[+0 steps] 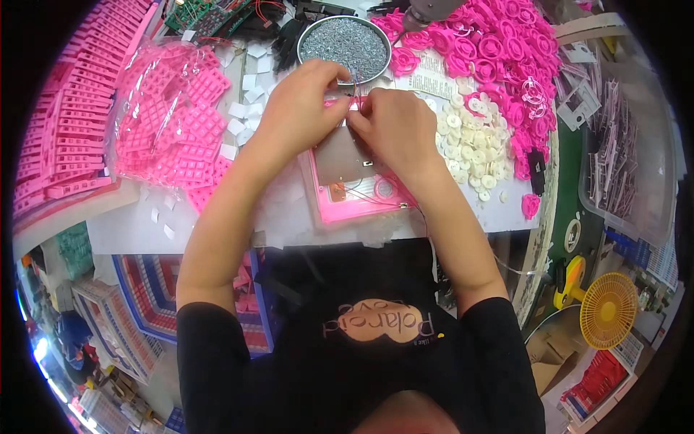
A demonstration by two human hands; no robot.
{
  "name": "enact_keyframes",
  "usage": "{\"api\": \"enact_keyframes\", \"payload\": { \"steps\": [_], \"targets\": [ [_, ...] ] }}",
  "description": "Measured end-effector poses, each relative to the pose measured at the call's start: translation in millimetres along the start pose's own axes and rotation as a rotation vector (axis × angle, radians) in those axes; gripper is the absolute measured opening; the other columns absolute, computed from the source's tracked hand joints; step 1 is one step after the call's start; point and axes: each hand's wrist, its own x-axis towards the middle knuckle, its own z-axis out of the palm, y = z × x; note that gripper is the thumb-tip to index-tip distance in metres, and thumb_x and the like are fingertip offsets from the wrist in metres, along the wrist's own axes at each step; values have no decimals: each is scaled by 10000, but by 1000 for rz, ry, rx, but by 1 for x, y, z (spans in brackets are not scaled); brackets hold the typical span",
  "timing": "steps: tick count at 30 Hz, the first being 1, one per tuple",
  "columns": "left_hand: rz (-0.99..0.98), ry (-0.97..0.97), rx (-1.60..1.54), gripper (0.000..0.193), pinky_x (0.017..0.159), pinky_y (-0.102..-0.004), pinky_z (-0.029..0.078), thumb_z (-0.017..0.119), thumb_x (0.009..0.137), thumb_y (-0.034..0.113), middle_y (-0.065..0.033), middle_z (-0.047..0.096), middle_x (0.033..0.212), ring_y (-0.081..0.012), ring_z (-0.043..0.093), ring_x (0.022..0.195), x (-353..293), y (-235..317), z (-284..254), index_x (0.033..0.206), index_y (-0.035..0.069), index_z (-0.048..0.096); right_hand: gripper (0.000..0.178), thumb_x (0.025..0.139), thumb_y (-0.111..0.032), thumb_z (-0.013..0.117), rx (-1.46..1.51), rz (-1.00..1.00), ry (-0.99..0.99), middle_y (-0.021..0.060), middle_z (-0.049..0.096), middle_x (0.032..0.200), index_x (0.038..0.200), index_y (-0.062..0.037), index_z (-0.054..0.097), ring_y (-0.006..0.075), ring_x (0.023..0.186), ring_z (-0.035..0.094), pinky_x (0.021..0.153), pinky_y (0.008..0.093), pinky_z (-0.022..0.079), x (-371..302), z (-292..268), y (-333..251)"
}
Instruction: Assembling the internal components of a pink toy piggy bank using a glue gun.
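Note:
A pink plastic casing (pixel 347 212) lies on the table in front of me, with a flat grey plate (pixel 338 160) and thin red wires (pixel 372 197) on it. Over its far end my left hand (pixel 307 101) bends its fingers inward, thumb against the casing's top. Close beside it, my right hand (pixel 400 130) is closed, thumb and forefinger pressed together. Thin wires (pixel 357 81) stick up between the two hands. What the fingertips pinch is hidden.
A round tin of small screws (pixel 343 47) stands just beyond my hands. Bagged pink keypads (pixel 163 116) lie left, white discs (pixel 473 141) and pink rings (pixel 499 43) right. A dark tool (pixel 426 11) hangs overhead. A yellow fan (pixel 609 311) stands lower right.

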Motion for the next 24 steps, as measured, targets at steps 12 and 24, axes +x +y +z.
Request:
{"api": "enact_keyframes", "payload": {
  "steps": [12, 24],
  "targets": [
    [14, 144, 406, 198, 796, -418, 467, 699, 773, 148, -83, 651, 922, -297, 624, 882, -22, -3, 2, 958, 75, 704, 222, 802, -224, 686, 138, 28, 42, 187, 711, 732, 820, -6, 724, 373, 707, 701, 695, 461, 556, 1, 2, 4],
    [-40, 41, 226, 185, 906, -455, 429, 762, 798, 231, -58, 677, 1003, -284, 621, 1002, -11, -5, 19, 933, 105, 748, 111, 833, -157, 706, 521, -223, 81, 130, 703, 753, 878, -60, 736, 310, 714, 695, 658, 400, 547, -15, -2, 10]
  ]
}}
